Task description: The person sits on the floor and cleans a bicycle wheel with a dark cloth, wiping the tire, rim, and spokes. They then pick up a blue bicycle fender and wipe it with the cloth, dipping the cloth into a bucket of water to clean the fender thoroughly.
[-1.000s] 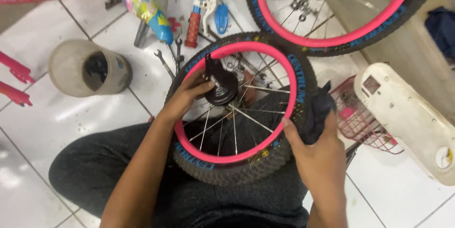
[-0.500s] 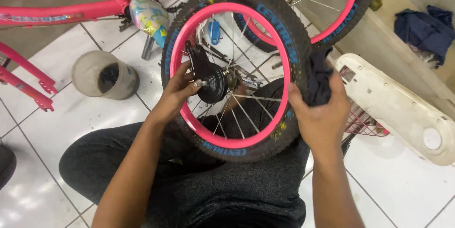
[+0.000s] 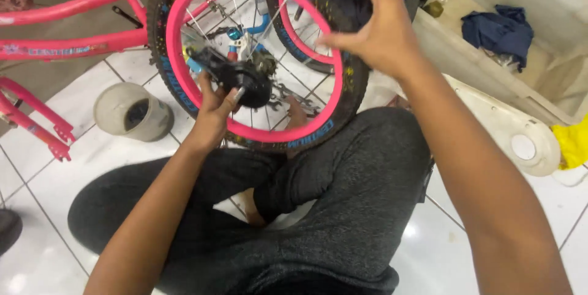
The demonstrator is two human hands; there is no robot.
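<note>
the left hand (image 3: 214, 108) is clamped on the black hub (image 3: 245, 83) of the small pink bicycle wheel (image 3: 184, 44). the right hand (image 3: 373, 25) grips its tire (image 3: 352, 93) at the top. the wheel is off the pink frame (image 3: 67, 44), not mounted yet.

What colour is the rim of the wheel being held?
Pink rim, seen in the head view, inside a black tyre.

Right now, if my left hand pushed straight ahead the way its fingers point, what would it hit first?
The left hand already touches the black hub of the pink-rimmed wheel, so it would press into that hub first; depth beyond the spokes is unclear.
</note>
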